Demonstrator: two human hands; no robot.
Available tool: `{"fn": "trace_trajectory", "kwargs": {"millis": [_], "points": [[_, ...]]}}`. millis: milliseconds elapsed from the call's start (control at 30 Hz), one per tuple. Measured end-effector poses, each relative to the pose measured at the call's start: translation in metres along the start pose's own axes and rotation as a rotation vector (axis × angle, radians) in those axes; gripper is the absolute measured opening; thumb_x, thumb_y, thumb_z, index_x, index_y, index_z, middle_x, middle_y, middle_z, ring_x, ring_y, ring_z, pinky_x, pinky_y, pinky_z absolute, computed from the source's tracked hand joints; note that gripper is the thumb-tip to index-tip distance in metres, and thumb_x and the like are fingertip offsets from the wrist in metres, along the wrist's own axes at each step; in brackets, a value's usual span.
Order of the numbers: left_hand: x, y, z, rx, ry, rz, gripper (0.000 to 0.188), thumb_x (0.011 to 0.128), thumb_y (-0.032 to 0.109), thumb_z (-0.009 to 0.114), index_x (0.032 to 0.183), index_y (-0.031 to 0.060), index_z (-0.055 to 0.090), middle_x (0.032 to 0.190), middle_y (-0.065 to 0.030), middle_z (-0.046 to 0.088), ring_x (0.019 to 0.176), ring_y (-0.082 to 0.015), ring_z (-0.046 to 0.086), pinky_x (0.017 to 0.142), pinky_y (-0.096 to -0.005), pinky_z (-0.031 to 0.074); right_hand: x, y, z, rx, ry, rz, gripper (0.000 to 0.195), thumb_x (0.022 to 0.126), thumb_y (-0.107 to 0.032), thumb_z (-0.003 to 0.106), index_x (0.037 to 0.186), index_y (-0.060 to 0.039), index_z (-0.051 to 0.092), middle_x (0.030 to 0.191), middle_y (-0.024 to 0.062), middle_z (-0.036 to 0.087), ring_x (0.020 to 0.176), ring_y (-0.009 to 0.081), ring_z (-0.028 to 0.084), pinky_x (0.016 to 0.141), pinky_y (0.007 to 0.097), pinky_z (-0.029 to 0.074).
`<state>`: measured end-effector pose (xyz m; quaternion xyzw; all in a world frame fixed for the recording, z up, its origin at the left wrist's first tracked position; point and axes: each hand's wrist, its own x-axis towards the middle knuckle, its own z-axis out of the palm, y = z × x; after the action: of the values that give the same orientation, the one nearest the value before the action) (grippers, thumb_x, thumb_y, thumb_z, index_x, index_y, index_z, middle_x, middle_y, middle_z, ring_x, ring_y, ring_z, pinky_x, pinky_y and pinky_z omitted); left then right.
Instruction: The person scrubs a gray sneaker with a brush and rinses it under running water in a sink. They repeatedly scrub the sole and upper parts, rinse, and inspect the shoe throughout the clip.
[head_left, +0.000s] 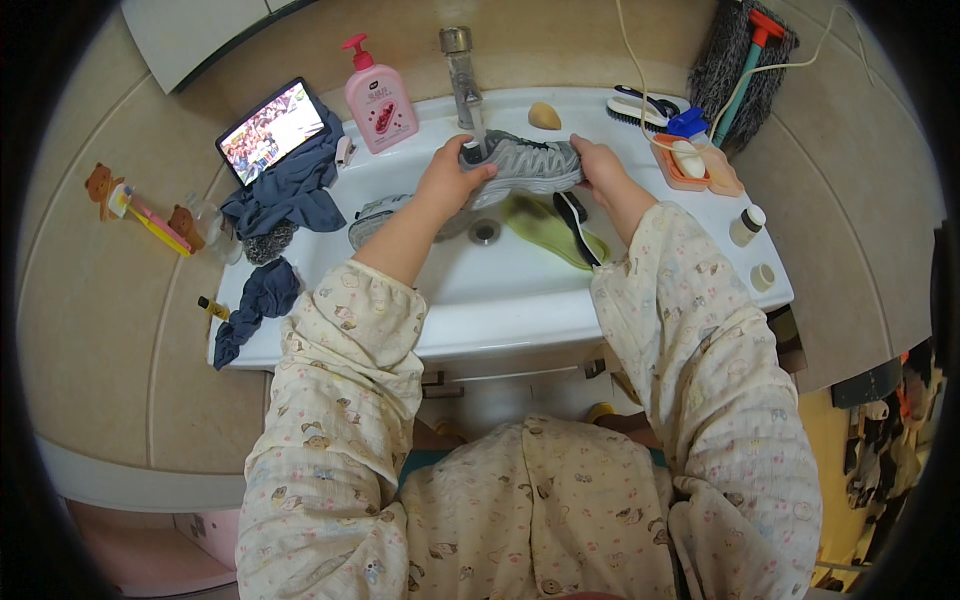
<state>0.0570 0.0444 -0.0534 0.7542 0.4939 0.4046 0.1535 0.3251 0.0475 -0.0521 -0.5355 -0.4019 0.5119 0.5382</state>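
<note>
A grey sneaker is held sideways over the white sink basin, under the metal faucet, from which water runs onto its heel end. My left hand grips the left end of the sneaker, thumb across its side. At the other end my right hand holds it with the fingers partly hidden behind. Below it in the basin lie a green insole with a dark patch and a black-and-white brush resting on it. A second grey shoe sits at the basin's left, partly behind my left forearm.
A pink pump bottle, a tablet and dark blue cloth stand or lie at the left. Along the right rim are a scrubbing brush, an orange soap box and a small bottle. A cable hangs over the right side.
</note>
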Motion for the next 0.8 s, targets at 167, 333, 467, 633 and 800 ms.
{"fn": "trace_trajectory", "kwargs": {"millis": [167,333,467,633,800], "points": [[0.0,0.008,-0.001,0.036,-0.009,0.004,0.068,0.079,0.033,0.08,0.133,0.0035,0.05,0.117,-0.0194,0.063,0.1,-0.0277,0.061,0.088,-0.0355,0.048,0.001,0.001,-0.002,0.019,0.003,-0.002,0.044,0.097,-0.03,0.056,0.108,0.0124,0.058,0.098,0.0181,0.067,0.082,0.0278,0.066,0.072,0.0422,0.053],[-0.003,0.011,-0.004,0.047,0.01,0.05,0.067,0.08,0.033,0.079,0.133,0.0038,0.05,0.122,-0.0213,0.06,0.11,-0.0326,0.06,0.093,-0.038,0.047,0.005,0.006,-0.002,0.026,-0.025,-0.053,0.046,0.096,-0.028,0.056,0.11,0.016,0.055,0.099,0.0203,0.065,0.083,0.029,0.066,0.072,0.0435,0.053],[-0.004,0.013,-0.006,0.029,-0.015,0.032,0.068,0.08,0.033,0.079,0.133,0.0037,0.05,0.125,-0.0222,0.059,0.117,-0.0345,0.057,0.098,-0.0387,0.045,0.008,0.009,-0.003,-0.038,-0.02,-0.037,0.047,0.096,-0.028,0.056,0.11,0.0175,0.054,0.098,0.0209,0.065,0.082,0.0285,0.065,0.071,0.0429,0.053],[-0.005,0.014,-0.008,0.049,-0.018,0.021,0.069,0.08,0.034,0.079,0.134,0.0027,0.049,0.127,-0.0227,0.058,0.119,-0.0349,0.055,0.101,-0.0389,0.044,0.005,0.006,-0.001,-0.072,-0.026,-0.041,0.046,0.096,-0.028,0.057,0.106,0.0174,0.057,0.095,0.02,0.066,0.077,0.0272,0.065,0.068,0.0417,0.052],[-0.005,0.016,-0.008,0.047,-0.028,0.023,0.069,0.08,0.033,0.079,0.134,0.0021,0.049,0.127,-0.0231,0.058,0.119,-0.0351,0.055,0.101,-0.039,0.044,0.006,0.007,-0.002,-0.099,-0.016,-0.046,0.046,0.095,-0.028,0.058,0.102,0.0178,0.058,0.09,0.0193,0.066,0.076,0.0255,0.064,0.067,0.0413,0.051]]}}
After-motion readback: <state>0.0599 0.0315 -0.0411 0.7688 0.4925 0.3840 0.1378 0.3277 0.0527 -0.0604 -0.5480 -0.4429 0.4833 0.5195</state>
